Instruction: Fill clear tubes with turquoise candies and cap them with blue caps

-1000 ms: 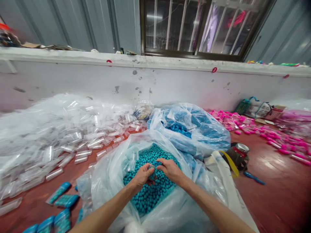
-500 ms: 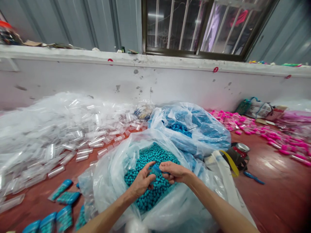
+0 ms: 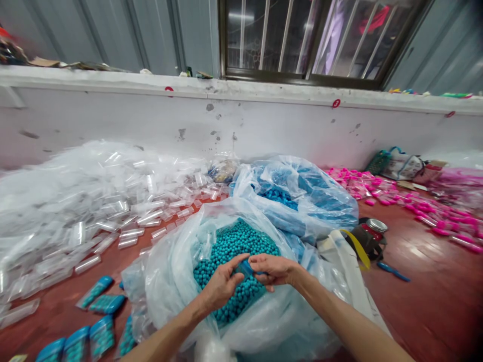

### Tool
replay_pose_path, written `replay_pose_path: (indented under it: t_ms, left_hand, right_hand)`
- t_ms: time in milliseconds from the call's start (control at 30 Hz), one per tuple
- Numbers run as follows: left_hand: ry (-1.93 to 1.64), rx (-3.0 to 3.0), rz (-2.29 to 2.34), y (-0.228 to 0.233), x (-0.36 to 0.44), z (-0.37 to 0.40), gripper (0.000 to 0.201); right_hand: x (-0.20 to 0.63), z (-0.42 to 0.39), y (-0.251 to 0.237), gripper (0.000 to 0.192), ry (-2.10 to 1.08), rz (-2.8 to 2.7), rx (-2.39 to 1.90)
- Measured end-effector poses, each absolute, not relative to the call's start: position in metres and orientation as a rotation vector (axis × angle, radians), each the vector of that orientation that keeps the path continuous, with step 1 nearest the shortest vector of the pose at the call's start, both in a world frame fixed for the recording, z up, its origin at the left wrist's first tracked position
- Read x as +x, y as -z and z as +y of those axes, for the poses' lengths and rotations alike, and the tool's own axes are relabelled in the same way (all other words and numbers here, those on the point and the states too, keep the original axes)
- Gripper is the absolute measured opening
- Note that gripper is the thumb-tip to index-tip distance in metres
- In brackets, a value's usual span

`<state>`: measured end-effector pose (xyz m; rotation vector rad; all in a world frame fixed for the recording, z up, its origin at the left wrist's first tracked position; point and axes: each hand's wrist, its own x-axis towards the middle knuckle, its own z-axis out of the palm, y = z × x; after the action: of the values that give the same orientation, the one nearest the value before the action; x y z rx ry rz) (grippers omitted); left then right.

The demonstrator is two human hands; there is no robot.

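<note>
Both hands meet over a large plastic bag (image 3: 166,291) of round teal beads (image 3: 241,241). Between them is a small clear container with a blue cap (image 3: 246,268), partly covered by fingers. My left hand (image 3: 223,282) grips its left side between thumb and forefinger. On its right, the fingers of my right hand (image 3: 272,269) are closed at the blue cap. How much the container holds is hard to see. An empty clear tube (image 3: 206,245) lies on the beads at the bag's left side.
A pile of clear tubes (image 3: 79,232) spreads left. Filled blue-capped containers (image 3: 102,334) lie at lower left. Behind stands a bag of blue caps (image 3: 279,196). Pink pieces (image 3: 418,207), a red-lidded jar (image 3: 376,229) and a blue tool (image 3: 393,271) are on the right.
My two hands have come closer together around the container, and the right hand has turned slightly, its fingers now lower. The view has shifted a little.
</note>
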<state>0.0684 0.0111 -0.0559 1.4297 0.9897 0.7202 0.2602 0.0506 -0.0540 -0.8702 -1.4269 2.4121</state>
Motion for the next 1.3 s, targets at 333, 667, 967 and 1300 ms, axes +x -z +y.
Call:
replay_pose_path:
  t_ms: [333, 667, 967, 1300]
  left_hand:
    - [-0.834, 1.109, 1.037, 0.073, 0.072, 0.012, 0.054]
    - [-0.81, 0.931, 1.065, 0.06, 0.063, 0.006, 0.074]
    - [-0.896, 0.99, 1.058, 0.064, 0.064, 0.002, 0.061]
    - [-0.865, 1.051, 0.985, 0.065, 0.059, -0.004, 0.07]
  right_hand:
    - [0.225, 0.027, 0.057, 0.031, -1.955, -1.323, -1.11]
    - [0.212, 0.022, 0.061, 0.012, -1.34, -1.611, -1.333]
    - [0.203, -0.001, 0.058, 0.02, -0.963, -1.738, -1.326]
    - [0.217, 0.005, 0.062, 0.014, -1.386, -1.61, -1.214]
